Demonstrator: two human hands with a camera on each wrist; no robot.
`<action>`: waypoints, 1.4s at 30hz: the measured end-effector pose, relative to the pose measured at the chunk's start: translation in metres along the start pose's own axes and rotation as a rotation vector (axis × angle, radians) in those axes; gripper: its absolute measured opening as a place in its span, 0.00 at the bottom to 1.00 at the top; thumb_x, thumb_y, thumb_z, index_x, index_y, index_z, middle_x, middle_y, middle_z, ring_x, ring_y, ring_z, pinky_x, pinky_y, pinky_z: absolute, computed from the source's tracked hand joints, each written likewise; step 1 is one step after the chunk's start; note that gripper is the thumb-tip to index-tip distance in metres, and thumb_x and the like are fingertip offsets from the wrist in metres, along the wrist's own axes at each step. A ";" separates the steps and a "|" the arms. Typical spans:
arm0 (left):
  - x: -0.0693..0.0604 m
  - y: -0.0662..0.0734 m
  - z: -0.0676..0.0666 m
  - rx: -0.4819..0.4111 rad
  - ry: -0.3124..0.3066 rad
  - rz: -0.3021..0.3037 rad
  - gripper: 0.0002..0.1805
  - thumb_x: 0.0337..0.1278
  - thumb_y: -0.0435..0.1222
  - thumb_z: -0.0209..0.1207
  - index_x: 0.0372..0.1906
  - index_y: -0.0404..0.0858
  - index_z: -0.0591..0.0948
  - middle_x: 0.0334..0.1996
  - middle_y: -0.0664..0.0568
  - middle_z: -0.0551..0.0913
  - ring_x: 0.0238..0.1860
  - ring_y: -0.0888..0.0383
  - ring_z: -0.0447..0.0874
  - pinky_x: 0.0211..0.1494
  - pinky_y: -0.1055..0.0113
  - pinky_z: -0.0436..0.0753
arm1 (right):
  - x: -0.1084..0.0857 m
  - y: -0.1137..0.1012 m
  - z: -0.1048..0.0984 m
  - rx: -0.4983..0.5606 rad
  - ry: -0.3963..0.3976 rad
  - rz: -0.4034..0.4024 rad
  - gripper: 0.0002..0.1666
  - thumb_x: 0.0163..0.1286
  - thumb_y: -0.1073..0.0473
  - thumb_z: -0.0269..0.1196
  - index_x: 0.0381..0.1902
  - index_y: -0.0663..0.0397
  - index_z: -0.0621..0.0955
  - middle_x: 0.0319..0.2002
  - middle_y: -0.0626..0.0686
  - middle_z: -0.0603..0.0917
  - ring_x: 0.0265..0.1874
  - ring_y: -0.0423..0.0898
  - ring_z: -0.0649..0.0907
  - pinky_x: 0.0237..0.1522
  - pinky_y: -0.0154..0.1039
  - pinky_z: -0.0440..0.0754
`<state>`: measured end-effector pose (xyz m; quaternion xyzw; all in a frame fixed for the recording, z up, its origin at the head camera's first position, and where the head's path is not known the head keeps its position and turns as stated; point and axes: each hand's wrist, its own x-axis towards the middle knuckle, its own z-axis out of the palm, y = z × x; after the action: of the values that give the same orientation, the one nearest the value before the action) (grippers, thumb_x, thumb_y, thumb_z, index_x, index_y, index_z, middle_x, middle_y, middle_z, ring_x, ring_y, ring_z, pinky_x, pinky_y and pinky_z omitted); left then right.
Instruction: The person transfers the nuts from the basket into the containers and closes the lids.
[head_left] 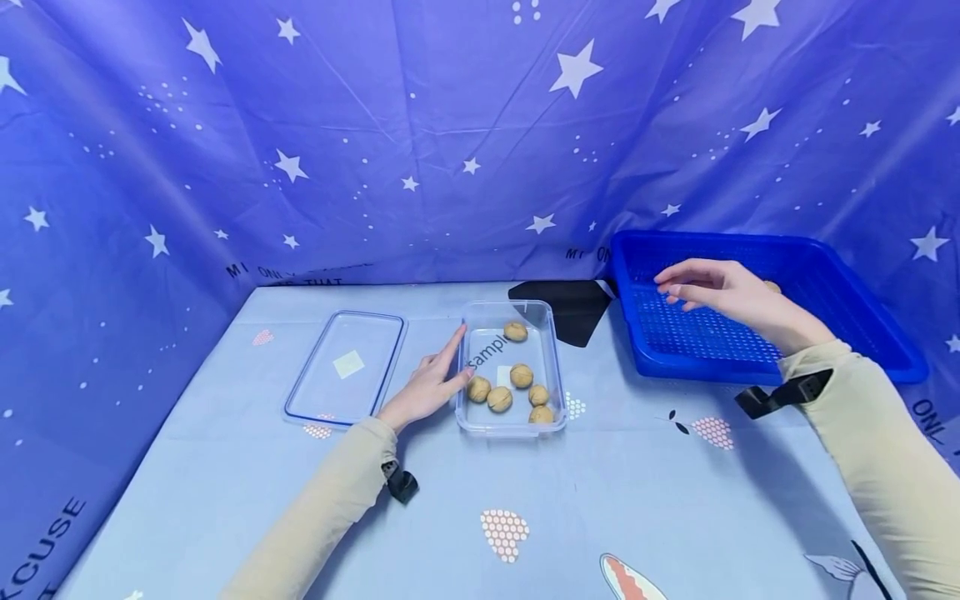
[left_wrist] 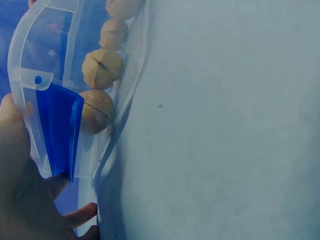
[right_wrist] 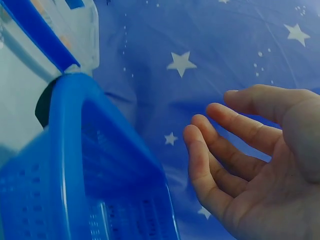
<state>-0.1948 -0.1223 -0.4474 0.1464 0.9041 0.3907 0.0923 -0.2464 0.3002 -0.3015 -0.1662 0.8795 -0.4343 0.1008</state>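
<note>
Head view: my left hand (head_left: 426, 387) rests against the left side of a clear plastic food container (head_left: 512, 429), its index finger straight along the wall and its thumb by the rim; I touch the box without gripping it. Six walnuts (head_left: 521, 376) lie inside, one alone toward the far end and the other five in the nearer half. To the left of my hand, the container's clear lid (head_left: 315, 392) with its blue seal lies flat on the light-blue printed tablecloth (head_left: 420, 517).

My right hand (head_left: 731, 296) hangs above a blue perforated plastic basket (head_left: 675, 365), fingers loosely bent and parted, the palm bare. Just past that hand, part of another walnut (head_left: 772, 287) shows in the basket, which stands to the right of the container and apart from it.

From my left wrist, a blue side flap (left_wrist: 57, 130) hangs from the container near my fingers. Behind everything hangs a violet-blue curtain (head_left: 420, 100) printed with white stars.
</note>
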 end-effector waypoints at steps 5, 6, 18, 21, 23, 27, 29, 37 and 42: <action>0.002 -0.002 0.000 -0.005 -0.001 0.004 0.40 0.71 0.50 0.48 0.77 0.60 0.38 0.76 0.55 0.47 0.68 0.35 0.54 0.63 0.30 0.56 | 0.002 0.009 -0.009 -0.037 0.013 0.011 0.22 0.76 0.54 0.54 0.61 0.62 0.74 0.47 0.44 0.82 0.43 0.39 0.82 0.41 0.32 0.82; 0.002 -0.003 0.000 -0.006 -0.001 0.006 0.40 0.71 0.50 0.48 0.77 0.60 0.38 0.76 0.55 0.47 0.68 0.34 0.54 0.63 0.30 0.56 | 0.003 0.011 -0.011 -0.042 0.015 0.011 0.23 0.76 0.54 0.54 0.61 0.62 0.74 0.47 0.44 0.82 0.43 0.39 0.82 0.41 0.32 0.82; 0.000 -0.003 0.002 -0.015 0.003 0.009 0.40 0.71 0.50 0.48 0.78 0.57 0.40 0.76 0.54 0.48 0.69 0.33 0.52 0.63 0.29 0.55 | 0.008 0.027 -0.032 -0.125 -0.090 0.100 0.26 0.78 0.51 0.51 0.65 0.62 0.70 0.59 0.63 0.76 0.43 0.34 0.81 0.43 0.33 0.81; 0.000 -0.002 0.002 -0.010 0.007 0.013 0.40 0.71 0.50 0.48 0.78 0.56 0.40 0.76 0.54 0.48 0.68 0.33 0.53 0.62 0.29 0.56 | 0.009 0.029 -0.035 -0.135 -0.105 0.110 0.26 0.78 0.52 0.51 0.65 0.63 0.69 0.60 0.63 0.75 0.43 0.33 0.80 0.43 0.33 0.81; 0.000 -0.001 0.002 -0.006 0.008 0.015 0.40 0.71 0.51 0.48 0.78 0.57 0.39 0.76 0.54 0.47 0.68 0.33 0.54 0.62 0.29 0.57 | 0.010 0.031 -0.038 -0.145 -0.104 0.116 0.26 0.77 0.53 0.51 0.65 0.63 0.69 0.60 0.63 0.75 0.43 0.33 0.80 0.43 0.33 0.81; 0.000 -0.001 0.002 -0.005 0.013 0.017 0.40 0.71 0.51 0.48 0.78 0.57 0.39 0.76 0.54 0.48 0.68 0.33 0.54 0.61 0.29 0.57 | 0.011 0.038 -0.045 -0.156 -0.091 0.132 0.28 0.77 0.51 0.51 0.66 0.63 0.68 0.62 0.66 0.73 0.42 0.31 0.80 0.43 0.32 0.81; 0.000 -0.002 0.002 -0.004 0.016 0.020 0.41 0.71 0.50 0.49 0.78 0.57 0.39 0.76 0.53 0.48 0.68 0.33 0.54 0.61 0.28 0.57 | 0.010 0.042 -0.051 -0.159 -0.085 0.139 0.29 0.78 0.50 0.50 0.67 0.63 0.67 0.62 0.68 0.71 0.42 0.31 0.80 0.42 0.31 0.81; 0.000 -0.001 0.002 -0.003 0.013 0.011 0.40 0.71 0.50 0.49 0.77 0.59 0.39 0.76 0.54 0.48 0.68 0.34 0.54 0.62 0.30 0.57 | 0.008 0.062 -0.074 -0.093 -0.039 0.191 0.20 0.76 0.45 0.50 0.60 0.47 0.72 0.48 0.40 0.79 0.41 0.32 0.81 0.40 0.33 0.81; 0.000 0.000 0.002 -0.002 0.021 0.016 0.41 0.71 0.50 0.49 0.78 0.58 0.39 0.76 0.53 0.49 0.68 0.34 0.55 0.62 0.29 0.57 | 0.009 0.073 -0.082 -0.024 -0.040 0.196 0.14 0.77 0.46 0.50 0.55 0.39 0.73 0.42 0.31 0.78 0.42 0.32 0.81 0.42 0.32 0.82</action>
<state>-0.1939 -0.1214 -0.4485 0.1492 0.9034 0.3941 0.0798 -0.2962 0.3981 -0.3109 -0.0892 0.8944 -0.4086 0.1585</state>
